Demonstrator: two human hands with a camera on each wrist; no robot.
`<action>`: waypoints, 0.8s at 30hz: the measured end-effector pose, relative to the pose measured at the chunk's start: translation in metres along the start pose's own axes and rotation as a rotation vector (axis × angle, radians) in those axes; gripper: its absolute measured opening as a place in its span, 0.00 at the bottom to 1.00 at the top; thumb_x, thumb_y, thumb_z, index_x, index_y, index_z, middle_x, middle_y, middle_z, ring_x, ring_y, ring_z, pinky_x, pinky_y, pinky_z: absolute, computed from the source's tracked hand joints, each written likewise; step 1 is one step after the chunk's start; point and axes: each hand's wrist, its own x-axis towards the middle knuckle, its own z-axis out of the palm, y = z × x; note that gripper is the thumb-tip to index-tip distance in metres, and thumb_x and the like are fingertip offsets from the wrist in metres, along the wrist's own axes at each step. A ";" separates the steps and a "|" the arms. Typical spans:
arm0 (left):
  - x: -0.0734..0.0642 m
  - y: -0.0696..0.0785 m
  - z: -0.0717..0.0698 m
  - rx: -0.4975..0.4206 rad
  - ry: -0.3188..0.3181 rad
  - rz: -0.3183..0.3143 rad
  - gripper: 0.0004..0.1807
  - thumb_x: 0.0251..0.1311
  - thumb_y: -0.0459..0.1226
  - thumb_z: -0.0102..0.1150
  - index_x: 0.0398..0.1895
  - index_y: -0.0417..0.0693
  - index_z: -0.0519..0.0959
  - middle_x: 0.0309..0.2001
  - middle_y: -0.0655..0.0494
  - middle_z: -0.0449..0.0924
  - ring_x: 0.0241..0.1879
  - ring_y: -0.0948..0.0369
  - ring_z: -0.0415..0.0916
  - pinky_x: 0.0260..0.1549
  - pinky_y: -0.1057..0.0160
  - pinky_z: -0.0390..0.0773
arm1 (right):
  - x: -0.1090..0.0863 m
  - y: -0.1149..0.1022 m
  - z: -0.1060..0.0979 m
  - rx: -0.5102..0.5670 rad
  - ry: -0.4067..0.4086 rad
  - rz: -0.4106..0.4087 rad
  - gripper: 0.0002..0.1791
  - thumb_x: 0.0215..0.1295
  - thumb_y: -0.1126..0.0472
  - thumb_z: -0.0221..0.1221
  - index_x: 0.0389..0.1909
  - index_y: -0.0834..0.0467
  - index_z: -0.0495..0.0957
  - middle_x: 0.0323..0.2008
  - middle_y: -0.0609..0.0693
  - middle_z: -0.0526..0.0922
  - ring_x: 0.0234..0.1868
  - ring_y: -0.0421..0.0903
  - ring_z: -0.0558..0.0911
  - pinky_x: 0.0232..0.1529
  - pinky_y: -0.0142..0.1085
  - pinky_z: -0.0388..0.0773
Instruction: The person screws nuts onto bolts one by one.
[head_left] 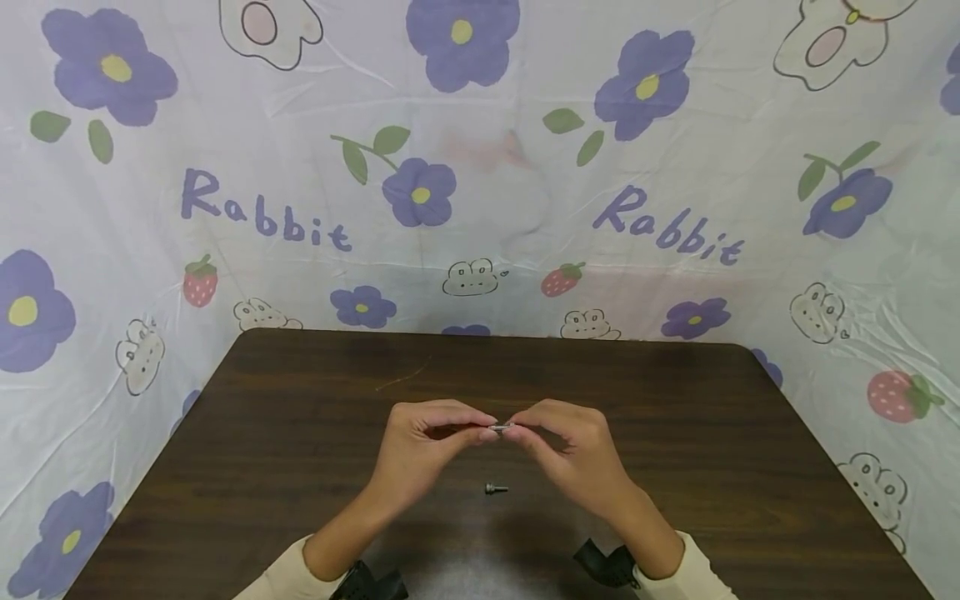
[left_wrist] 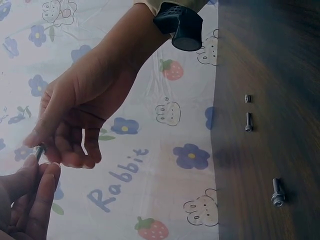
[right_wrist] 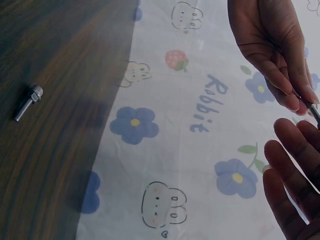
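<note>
Over the table, my left hand (head_left: 420, 442) and my right hand (head_left: 573, 450) meet fingertip to fingertip. Between them is a small metal bolt (head_left: 500, 427), lying crosswise, with thumb and forefinger of each hand pinching an end. Fingertips cover much of it, so I cannot tell whether a nut is on it. Closer to me on the table lies a bolt with a nut (head_left: 496, 489) near its head, also visible in the right wrist view (right_wrist: 29, 102). The left wrist view shows another bolt (left_wrist: 249, 122) and a loose nut (left_wrist: 247, 99) lying beyond it.
The dark wooden table (head_left: 300, 417) has a thin pale strand (head_left: 403, 375) toward its back edge. A white cloth (head_left: 480, 233) printed with flowers and rabbits hangs behind it and at both sides. Black cameras (head_left: 606, 564) sit at the wrists.
</note>
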 end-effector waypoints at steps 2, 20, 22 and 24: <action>0.000 0.000 0.000 -0.004 -0.002 0.005 0.06 0.58 0.28 0.71 0.39 0.39 0.89 0.36 0.52 0.89 0.34 0.57 0.87 0.30 0.58 0.86 | 0.000 0.000 0.001 0.003 -0.005 0.008 0.06 0.72 0.62 0.62 0.35 0.56 0.87 0.31 0.48 0.88 0.32 0.40 0.86 0.36 0.30 0.83; 0.001 0.002 -0.002 0.015 0.018 -0.013 0.06 0.58 0.29 0.71 0.39 0.41 0.90 0.36 0.53 0.89 0.33 0.58 0.87 0.29 0.62 0.86 | 0.002 -0.003 -0.001 -0.008 0.018 -0.033 0.13 0.64 0.65 0.69 0.48 0.64 0.85 0.39 0.55 0.89 0.36 0.47 0.88 0.41 0.33 0.85; 0.001 0.001 -0.002 0.006 0.017 -0.011 0.06 0.58 0.28 0.71 0.39 0.41 0.90 0.36 0.53 0.89 0.33 0.57 0.87 0.29 0.61 0.86 | 0.002 -0.003 -0.001 -0.008 0.017 -0.047 0.11 0.64 0.66 0.69 0.46 0.63 0.86 0.37 0.53 0.89 0.35 0.46 0.88 0.40 0.33 0.85; 0.000 0.001 -0.002 0.005 0.017 -0.010 0.06 0.58 0.29 0.71 0.39 0.41 0.90 0.36 0.53 0.89 0.34 0.57 0.87 0.29 0.61 0.86 | 0.002 -0.002 -0.001 -0.012 0.015 -0.052 0.10 0.64 0.66 0.69 0.45 0.63 0.86 0.36 0.52 0.89 0.35 0.45 0.88 0.39 0.33 0.85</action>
